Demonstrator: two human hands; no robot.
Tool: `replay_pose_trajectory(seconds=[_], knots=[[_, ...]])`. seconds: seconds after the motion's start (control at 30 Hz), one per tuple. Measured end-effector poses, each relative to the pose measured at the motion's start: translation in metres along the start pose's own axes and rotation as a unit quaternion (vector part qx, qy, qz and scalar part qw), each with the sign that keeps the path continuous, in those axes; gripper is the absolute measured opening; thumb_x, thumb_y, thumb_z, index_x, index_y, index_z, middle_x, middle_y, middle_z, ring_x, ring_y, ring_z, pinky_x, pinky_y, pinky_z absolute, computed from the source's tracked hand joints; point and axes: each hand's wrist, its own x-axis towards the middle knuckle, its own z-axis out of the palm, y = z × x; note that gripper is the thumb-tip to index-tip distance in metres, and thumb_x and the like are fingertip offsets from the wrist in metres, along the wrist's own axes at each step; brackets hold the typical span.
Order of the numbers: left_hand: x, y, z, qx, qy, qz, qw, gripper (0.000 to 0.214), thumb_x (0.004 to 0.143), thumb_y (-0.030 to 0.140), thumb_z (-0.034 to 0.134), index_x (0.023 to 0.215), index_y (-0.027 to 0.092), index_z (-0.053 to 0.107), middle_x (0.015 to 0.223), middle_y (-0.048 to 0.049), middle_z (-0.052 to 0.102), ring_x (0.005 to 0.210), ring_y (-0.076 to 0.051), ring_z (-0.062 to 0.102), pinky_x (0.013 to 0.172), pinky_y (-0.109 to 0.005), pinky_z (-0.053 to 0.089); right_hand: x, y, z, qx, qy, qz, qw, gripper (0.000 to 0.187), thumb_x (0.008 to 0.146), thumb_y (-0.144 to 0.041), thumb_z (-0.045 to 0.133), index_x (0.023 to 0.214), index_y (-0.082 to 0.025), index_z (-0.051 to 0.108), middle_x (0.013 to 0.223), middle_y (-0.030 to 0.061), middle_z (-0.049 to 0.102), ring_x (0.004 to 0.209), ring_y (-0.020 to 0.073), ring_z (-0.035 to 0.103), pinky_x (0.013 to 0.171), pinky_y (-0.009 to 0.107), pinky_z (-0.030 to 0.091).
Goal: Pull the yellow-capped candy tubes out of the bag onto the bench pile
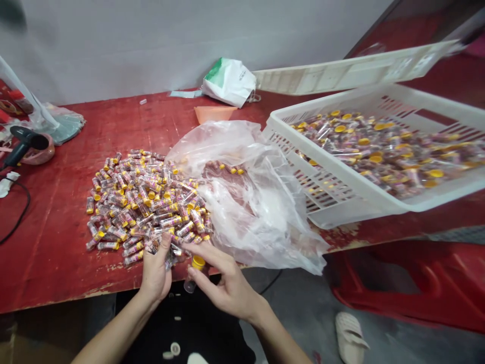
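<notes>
A heap of several small clear tubes with yellow caps and pink-purple labels (144, 199) lies on the red table (56, 242). At the heap's near edge, my left hand (156, 270) is closed around a few tubes, thumb up. Beside it, my right hand (223, 283) pinches a single clear tube with a yellow cap (194, 273) between thumb and fingers, just off the table's front edge. A crumpled clear plastic bag (250, 197) with a few tubes inside lies right of the heap.
A white slotted plastic crate (341, 197) filled with several more tubes overhangs the table at right, its lid (352, 73) behind. A white-green bag (229, 81), orange scoop (214, 112), black tool with cord (22, 141), red stool (409, 283) and sandal (350, 336) are around.
</notes>
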Motion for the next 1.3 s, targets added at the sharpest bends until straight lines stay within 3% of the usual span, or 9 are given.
replay_pose_trajectory(seconds=[0.07, 0.23, 0.33, 0.43, 0.53, 0.67, 0.87, 1.1, 1.3], knots=[[0.001, 0.001, 0.000, -0.001, 0.008, -0.011, 1.000, 0.034, 0.065, 0.034, 0.086, 0.088, 0.017, 0.068, 0.088, -0.0027, 0.073, 0.081, -0.017, 0.069, 0.076, -0.030, 0.055, 0.000, 0.002, -0.003, 0.046, 0.016, 0.016, 0.999, 0.034, 0.092, -0.020, 0.060, 0.125, -0.023, 0.064, 0.102, 0.0079, 0.068, 0.086, 0.0176, 0.067, 0.073, 0.029, 0.059], [0.002, 0.002, -0.002, 0.003, 0.035, -0.014, 0.999, 0.040, 0.058, 0.034, 0.090, 0.085, 0.016, 0.067, 0.087, -0.0013, 0.072, 0.079, -0.015, 0.067, 0.071, -0.027, 0.056, 0.000, 0.008, -0.002, 0.189, 0.204, 0.072, 0.958, 0.022, 0.090, -0.027, 0.066, 0.112, -0.023, 0.067, 0.104, 0.0061, 0.067, 0.063, 0.0109, 0.066, 0.057, 0.023, 0.059], [0.000, 0.000, -0.002, 0.010, 0.016, -0.005, 1.000, 0.039, 0.062, 0.035, 0.088, 0.089, 0.017, 0.067, 0.088, -0.0009, 0.071, 0.078, -0.014, 0.066, 0.068, -0.025, 0.056, 0.000, 0.010, 0.006, 0.186, 0.236, 0.066, 0.951, 0.022, 0.090, -0.025, 0.067, 0.112, -0.024, 0.068, 0.105, 0.0071, 0.067, 0.080, 0.0162, 0.070, 0.061, 0.023, 0.060], [-0.001, -0.002, -0.004, 0.036, 0.000, -0.015, 0.999, 0.039, 0.065, 0.039, 0.085, 0.091, 0.016, 0.067, 0.089, -0.0023, 0.071, 0.076, -0.015, 0.066, 0.060, -0.024, 0.056, -0.003, 0.010, 0.012, 0.111, 0.272, 0.016, 0.956, 0.028, 0.090, -0.015, 0.065, 0.115, -0.025, 0.068, 0.107, 0.0075, 0.065, 0.099, 0.0197, 0.067, 0.074, 0.028, 0.060], [0.000, -0.001, -0.005, 0.051, -0.016, -0.037, 0.998, 0.040, 0.067, 0.045, 0.082, 0.087, 0.014, 0.066, 0.084, -0.0055, 0.071, 0.076, -0.018, 0.068, 0.056, -0.024, 0.056, -0.008, 0.010, 0.010, -0.014, 0.251, -0.044, 0.967, 0.039, 0.086, -0.007, 0.067, 0.120, -0.026, 0.068, 0.109, 0.0077, 0.065, 0.102, 0.0204, 0.065, 0.087, 0.035, 0.057], [0.001, 0.001, -0.005, 0.052, 0.002, -0.034, 0.998, 0.044, 0.062, 0.042, 0.087, 0.087, 0.015, 0.063, 0.090, -0.0040, 0.071, 0.077, -0.017, 0.068, 0.053, -0.022, 0.055, -0.014, 0.010, 0.005, -0.095, 0.265, -0.069, 0.957, 0.047, 0.083, -0.003, 0.069, 0.122, -0.028, 0.068, 0.104, 0.0072, 0.066, 0.092, 0.0196, 0.066, 0.080, 0.034, 0.058], [0.001, -0.001, -0.003, 0.056, -0.013, -0.064, 0.996, 0.045, 0.060, 0.043, 0.087, 0.087, 0.016, 0.062, 0.092, -0.0049, 0.072, 0.071, -0.018, 0.071, 0.052, -0.024, 0.056, -0.015, 0.010, 0.003, -0.099, 0.298, -0.044, 0.948, 0.045, 0.083, -0.004, 0.070, 0.120, -0.028, 0.070, 0.099, 0.0064, 0.065, 0.088, 0.0185, 0.065, 0.076, 0.034, 0.058], [0.000, -0.003, -0.003, 0.043, -0.014, -0.074, 0.996, 0.043, 0.062, 0.041, 0.087, 0.089, 0.016, 0.065, 0.094, -0.0057, 0.073, 0.084, -0.020, 0.071, 0.055, -0.024, 0.058, -0.019, 0.012, -0.005, -0.030, 0.228, -0.029, 0.973, 0.042, 0.082, -0.004, 0.071, 0.117, -0.028, 0.071, 0.102, 0.0062, 0.064, 0.090, 0.0180, 0.065, 0.076, 0.032, 0.059], [-0.004, 0.000, -0.001, 0.056, -0.051, -0.081, 0.994, 0.042, 0.066, 0.042, 0.084, 0.091, 0.016, 0.064, 0.087, -0.0063, 0.073, 0.083, -0.021, 0.071, 0.054, -0.023, 0.057, -0.019, 0.006, -0.011, -0.073, 0.205, -0.058, 0.974, 0.049, 0.084, -0.003, 0.066, 0.126, -0.028, 0.067, 0.106, 0.0078, 0.067, 0.096, 0.0199, 0.067, 0.082, 0.033, 0.058]])
